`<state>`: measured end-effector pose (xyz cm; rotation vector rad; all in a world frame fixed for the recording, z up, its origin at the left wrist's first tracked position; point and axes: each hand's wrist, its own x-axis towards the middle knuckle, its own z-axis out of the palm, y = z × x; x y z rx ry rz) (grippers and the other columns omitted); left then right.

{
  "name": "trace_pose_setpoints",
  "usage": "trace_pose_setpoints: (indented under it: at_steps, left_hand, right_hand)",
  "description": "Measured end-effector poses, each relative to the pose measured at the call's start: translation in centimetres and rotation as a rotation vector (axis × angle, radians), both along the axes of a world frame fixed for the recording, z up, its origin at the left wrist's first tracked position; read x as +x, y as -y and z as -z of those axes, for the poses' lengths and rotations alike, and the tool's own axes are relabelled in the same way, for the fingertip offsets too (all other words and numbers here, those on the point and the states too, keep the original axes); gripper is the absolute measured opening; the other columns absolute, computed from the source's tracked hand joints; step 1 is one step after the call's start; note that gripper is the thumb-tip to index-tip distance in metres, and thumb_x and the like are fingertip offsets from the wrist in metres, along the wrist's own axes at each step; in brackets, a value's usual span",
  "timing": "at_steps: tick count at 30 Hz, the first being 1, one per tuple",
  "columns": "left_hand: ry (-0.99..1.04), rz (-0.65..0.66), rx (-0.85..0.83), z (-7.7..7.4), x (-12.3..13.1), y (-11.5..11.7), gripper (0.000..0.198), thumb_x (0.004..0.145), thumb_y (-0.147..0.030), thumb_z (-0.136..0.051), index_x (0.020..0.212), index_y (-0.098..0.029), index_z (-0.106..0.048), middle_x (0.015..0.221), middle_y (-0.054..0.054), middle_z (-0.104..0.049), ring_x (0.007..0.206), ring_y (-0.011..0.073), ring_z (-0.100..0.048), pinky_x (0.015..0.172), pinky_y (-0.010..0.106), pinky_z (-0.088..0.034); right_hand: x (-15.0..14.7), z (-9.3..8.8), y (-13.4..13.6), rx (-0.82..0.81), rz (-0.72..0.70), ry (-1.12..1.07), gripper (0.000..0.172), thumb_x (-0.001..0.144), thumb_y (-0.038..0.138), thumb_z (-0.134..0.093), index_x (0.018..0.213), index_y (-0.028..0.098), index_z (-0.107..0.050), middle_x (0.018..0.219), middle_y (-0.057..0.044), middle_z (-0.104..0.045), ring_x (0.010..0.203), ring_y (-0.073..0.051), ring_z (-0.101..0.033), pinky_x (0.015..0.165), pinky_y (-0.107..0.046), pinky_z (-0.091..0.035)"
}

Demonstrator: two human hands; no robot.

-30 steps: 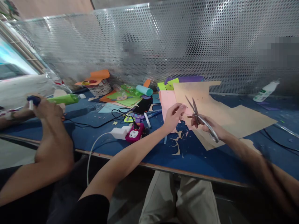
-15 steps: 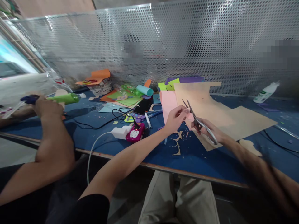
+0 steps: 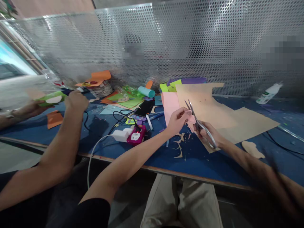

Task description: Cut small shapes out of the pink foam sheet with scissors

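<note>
Between the fingertips of my left hand is a small pink paper piece, held up over the table. My right hand grips a pair of scissors, with its fingers around the handles. The scissor blades point up and away, slightly apart, right beside the pink piece. Behind my hands lie a pink sheet and a large tan sheet. Thin tan paper scraps are scattered on the blue table below my left hand.
At the left, a co-worker's hands handle a green piece. A magenta power adapter with a white plug and cable sits left of my forearm. Beyond it are a phone and a marker. A white bottle leans far right.
The scissor blades have come slightly closer together at the pink piece, while my left hand stays nearly still. The co-worker's right hand has moved right, and an orange piece now shows on the table.
</note>
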<state>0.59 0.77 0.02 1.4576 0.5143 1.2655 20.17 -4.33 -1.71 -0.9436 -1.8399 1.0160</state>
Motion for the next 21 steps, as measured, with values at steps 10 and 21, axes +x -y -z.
trace_pose_setpoints:
  at_steps: [10, 21]
  left_hand:
    - [-0.022, -0.002, -0.051, -0.58, -0.24, 0.39, 0.045, 0.089, -0.058, -0.079, 0.08, -0.018, -0.061, 0.063, -0.004, -0.05, 0.056, 0.0076, -0.048, 0.051, 0.022, -0.036]
    - [-0.014, 0.046, -0.057, 0.24, -0.26, -0.39, 0.044, 0.092, -0.057, -0.077, 0.082, -0.018, -0.06, 0.063, -0.005, -0.051, 0.053, 0.0065, -0.048, 0.052, 0.021, -0.038]
  right_hand:
    - [-0.35, 0.14, 0.04, -0.036, 0.033, -0.036, 0.064, 0.067, 0.084, -0.059, 0.078, 0.021, -0.059, 0.06, 0.003, -0.052, 0.043, -0.013, -0.051, 0.039, -0.025, -0.044]
    - [0.0, 0.23, -0.11, -0.058, 0.031, 0.013, 0.068, 0.067, 0.088, -0.051, 0.079, 0.022, -0.057, 0.058, 0.004, -0.048, 0.043, -0.011, -0.047, 0.039, -0.024, -0.042]
